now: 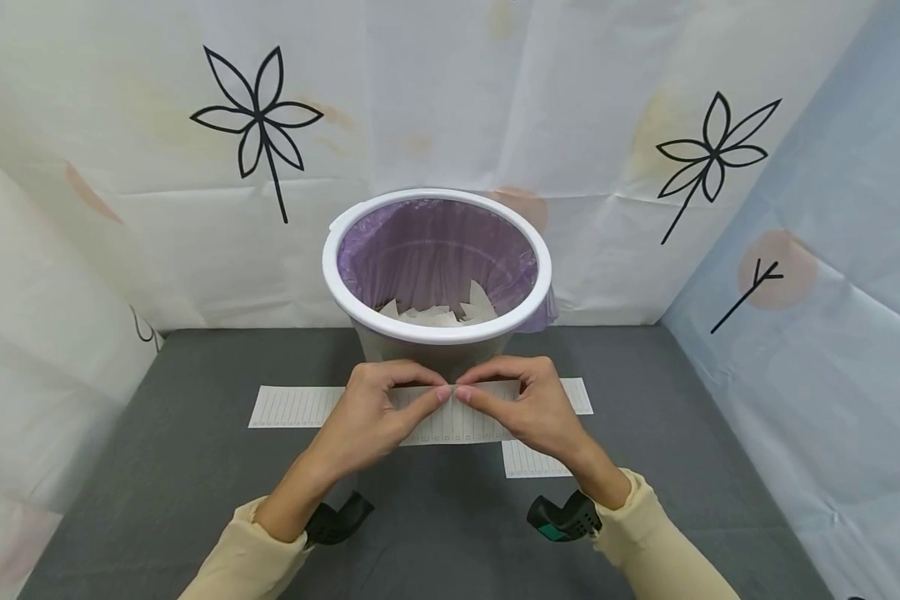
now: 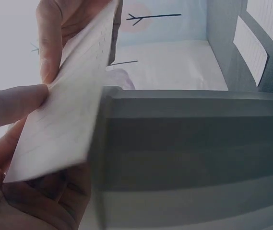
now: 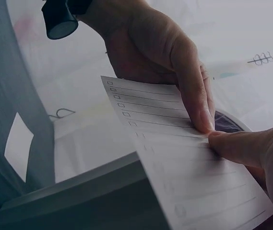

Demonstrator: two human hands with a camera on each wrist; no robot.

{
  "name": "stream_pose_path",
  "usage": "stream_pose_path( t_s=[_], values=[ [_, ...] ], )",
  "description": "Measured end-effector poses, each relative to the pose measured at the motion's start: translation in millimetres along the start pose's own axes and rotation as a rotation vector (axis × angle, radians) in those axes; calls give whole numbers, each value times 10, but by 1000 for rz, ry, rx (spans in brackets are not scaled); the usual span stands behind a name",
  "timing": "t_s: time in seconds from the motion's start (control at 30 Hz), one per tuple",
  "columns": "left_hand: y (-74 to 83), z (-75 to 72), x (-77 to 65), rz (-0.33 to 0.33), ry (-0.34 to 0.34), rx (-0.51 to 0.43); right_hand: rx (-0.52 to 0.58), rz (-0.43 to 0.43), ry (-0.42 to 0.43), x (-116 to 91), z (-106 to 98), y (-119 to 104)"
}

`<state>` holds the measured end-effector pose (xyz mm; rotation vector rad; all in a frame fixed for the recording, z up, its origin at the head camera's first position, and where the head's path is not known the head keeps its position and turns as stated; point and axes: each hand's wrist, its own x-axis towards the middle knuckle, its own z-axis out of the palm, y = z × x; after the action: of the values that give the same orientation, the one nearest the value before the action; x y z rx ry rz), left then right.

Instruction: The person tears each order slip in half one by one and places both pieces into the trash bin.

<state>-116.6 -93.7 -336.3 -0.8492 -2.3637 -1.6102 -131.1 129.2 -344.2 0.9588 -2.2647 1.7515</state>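
Both hands hold a white paper strip [image 1: 453, 427] by its top edge, above the grey table in front of the bin. Its face carries ruled lines with a row of small printed marks along one edge. My left hand [image 1: 375, 421] pinches it between thumb and fingers, and my right hand [image 1: 542, 412] pinches it the same way just beside. The two thumb tips almost meet at the strip's middle. In the right wrist view the strip [image 3: 174, 139] looks whole, slanting between the hands. Part of its back [image 2: 64, 129] faces the left wrist camera.
A white-rimmed bin [image 1: 435, 335] with a purple liner [image 1: 435, 250] stands right behind the hands, holding paper scraps [image 1: 480, 304]. Lined paper lies on the table at left [image 1: 296, 407], and another lined piece [image 1: 534, 461] lies under the right wrist. Patterned cloth walls surround the table.
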Motion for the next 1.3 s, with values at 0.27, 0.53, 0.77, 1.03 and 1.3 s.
stream_pose_path(
  t_s=[0.27, 0.53, 0.77, 1.03, 1.3],
  values=[
    [-1, 8, 0, 26, 13, -29, 36, -15, 3, -1, -2, 1],
    [24, 16, 10, 20, 9, -39, 18, -70, 16, -27, 12, -19],
    [43, 2, 30, -41, -12, -68, 11, -128, 37, -20, 25, -15],
    [38, 1, 39, -91, -24, -115, -2, -157, 60, -32, 59, -8],
    [7, 19, 33, -133, -20, -175, -23, -179, 78, -41, 86, 9]
  ],
)
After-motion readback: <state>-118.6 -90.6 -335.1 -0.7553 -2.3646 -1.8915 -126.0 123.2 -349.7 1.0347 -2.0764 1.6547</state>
